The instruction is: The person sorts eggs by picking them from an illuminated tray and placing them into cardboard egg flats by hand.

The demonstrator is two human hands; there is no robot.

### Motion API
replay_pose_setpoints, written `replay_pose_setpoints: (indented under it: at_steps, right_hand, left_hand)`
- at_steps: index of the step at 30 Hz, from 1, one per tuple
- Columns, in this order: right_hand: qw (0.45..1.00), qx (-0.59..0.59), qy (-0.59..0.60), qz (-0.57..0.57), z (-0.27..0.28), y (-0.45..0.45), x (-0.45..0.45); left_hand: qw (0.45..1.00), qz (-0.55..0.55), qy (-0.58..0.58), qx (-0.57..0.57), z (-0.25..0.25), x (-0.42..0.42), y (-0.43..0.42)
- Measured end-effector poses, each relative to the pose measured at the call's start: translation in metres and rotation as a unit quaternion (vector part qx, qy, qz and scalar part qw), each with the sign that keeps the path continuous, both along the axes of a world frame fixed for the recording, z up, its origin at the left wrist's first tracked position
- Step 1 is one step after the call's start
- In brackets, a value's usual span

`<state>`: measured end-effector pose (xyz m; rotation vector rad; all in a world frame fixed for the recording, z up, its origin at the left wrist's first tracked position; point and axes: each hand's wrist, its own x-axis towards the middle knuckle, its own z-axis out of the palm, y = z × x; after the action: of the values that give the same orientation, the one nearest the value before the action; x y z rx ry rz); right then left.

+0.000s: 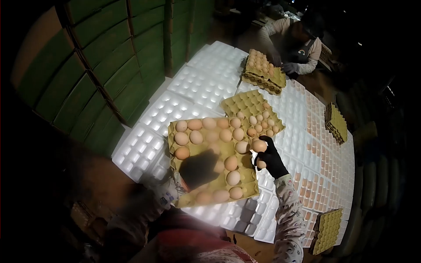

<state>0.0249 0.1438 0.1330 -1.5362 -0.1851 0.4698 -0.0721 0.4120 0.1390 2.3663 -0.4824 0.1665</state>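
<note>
A yellow-brown egg tray (206, 153) lies in front of me, partly filled with brown and pale eggs and with several bare cups. Over its lower left part is my left hand (199, 170), in a dark glove and smeared by motion. An egg (219, 166) shows beside its fingers, but whether they grip it I cannot make out. My right hand (273, 161), in a black glove, is just off the tray's right edge. Its fingers are closed around an egg (259, 146), and another egg (262, 164) shows lower, against the palm.
White moulded trays (166, 109) cover the table, those on the right filled with eggs. Behind my tray lies another egg tray (245, 103), with a stack (263, 72) farther back. Tray piles (335, 122) stand right. Green boxes (101, 52) line the left; a co-worker (302, 48) stands opposite.
</note>
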Motion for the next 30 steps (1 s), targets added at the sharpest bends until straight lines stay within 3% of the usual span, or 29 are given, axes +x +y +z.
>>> replay_pose_setpoints:
  at_steps: [1, 2, 3, 4, 5, 6, 8, 9, 11, 12, 14, 15, 16, 18, 20, 21, 22, 24, 25, 26, 27, 29, 30]
  right_hand:
    - [1.000, -0.004, -0.017, -0.020, 0.001, 0.006, 0.005]
    - [0.987, -0.087, -0.136, 0.009, 0.000, 0.011, 0.013]
    - [0.944, -0.210, -0.252, 0.033, 0.001, 0.018, 0.016]
    - [0.871, -0.329, -0.360, 0.055, 0.005, 0.025, 0.015]
    - [0.828, -0.422, -0.365, 0.047, 0.011, 0.035, 0.010]
    - [0.741, -0.527, -0.409, 0.069, 0.016, 0.048, 0.009]
    - [0.690, -0.573, -0.437, 0.071, 0.031, 0.065, 0.003]
    - [0.687, -0.568, -0.444, 0.088, 0.029, 0.065, 0.008]
    - [0.680, -0.564, -0.454, 0.116, 0.026, 0.062, 0.020]
    - [0.731, -0.520, -0.412, 0.158, 0.034, 0.056, 0.024]
    - [0.823, -0.355, -0.426, 0.122, 0.013, 0.034, 0.035]
    - [0.934, -0.270, -0.208, 0.105, 0.011, 0.021, 0.033]
    - [0.993, -0.079, -0.044, 0.071, 0.025, 0.017, 0.017]
    - [0.978, 0.164, 0.126, 0.003, 0.012, -0.008, -0.006]
    - [0.963, 0.228, 0.140, -0.012, 0.021, -0.032, -0.032]
    - [0.990, 0.132, 0.001, -0.057, 0.014, -0.043, -0.042]
    - [0.985, 0.010, -0.123, -0.122, 0.007, -0.054, -0.051]
    - [0.947, -0.107, -0.237, -0.186, 0.000, -0.091, -0.072]
    - [0.967, -0.029, -0.164, -0.196, -0.001, -0.112, -0.079]
    - [0.972, 0.050, -0.090, -0.213, -0.003, -0.135, -0.087]
    - [0.938, 0.244, -0.003, -0.245, -0.011, -0.157, -0.095]
    - [0.850, 0.410, 0.117, -0.310, -0.049, -0.207, -0.099]
    - [0.876, 0.349, 0.068, -0.326, -0.059, -0.233, -0.102]
  left_hand:
    - [0.998, 0.006, 0.031, -0.062, 0.002, -0.002, 0.004]
    - [0.990, 0.012, 0.061, -0.124, 0.003, -0.003, 0.008]
    - [0.967, 0.044, 0.092, -0.235, -0.024, -0.001, 0.013]
    - [0.962, 0.083, 0.060, -0.253, -0.032, 0.000, 0.025]
    - [0.895, 0.131, 0.168, -0.393, -0.022, -0.002, 0.039]
    - [0.793, 0.176, 0.269, -0.518, -0.010, -0.004, 0.053]
    - [0.869, 0.166, 0.184, -0.428, -0.015, -0.004, 0.080]
    - [0.972, 0.153, -0.040, -0.174, -0.035, 0.001, 0.092]
    - [0.983, 0.175, 0.020, 0.042, -0.009, -0.008, 0.083]
    - [0.971, 0.176, 0.016, 0.160, -0.006, -0.009, 0.073]
    - [0.965, 0.167, 0.001, 0.202, -0.009, -0.003, 0.070]
    - [0.969, 0.161, -0.006, 0.186, -0.009, -0.002, 0.071]
    - [0.973, 0.154, -0.011, 0.170, -0.010, -0.001, 0.072]
    - [0.984, 0.124, -0.044, 0.120, -0.005, 0.000, 0.077]
    - [0.995, 0.088, -0.018, -0.032, -0.026, 0.008, 0.097]
    - [0.968, 0.125, 0.121, -0.182, -0.011, 0.011, 0.084]
    - [0.896, 0.163, 0.265, -0.316, 0.012, 0.011, 0.073]
    - [0.826, 0.017, 0.304, -0.475, 0.048, 0.027, 0.009]
    - [0.774, -0.053, 0.342, -0.530, 0.063, 0.038, -0.027]
    - [0.779, -0.042, 0.368, -0.505, 0.055, 0.047, -0.046]
    - [0.783, -0.032, 0.394, -0.480, 0.047, 0.055, -0.064]
    - [0.785, -0.064, 0.432, -0.440, 0.051, 0.068, -0.133]
    - [0.787, -0.071, 0.446, -0.420, 0.054, 0.077, -0.161]
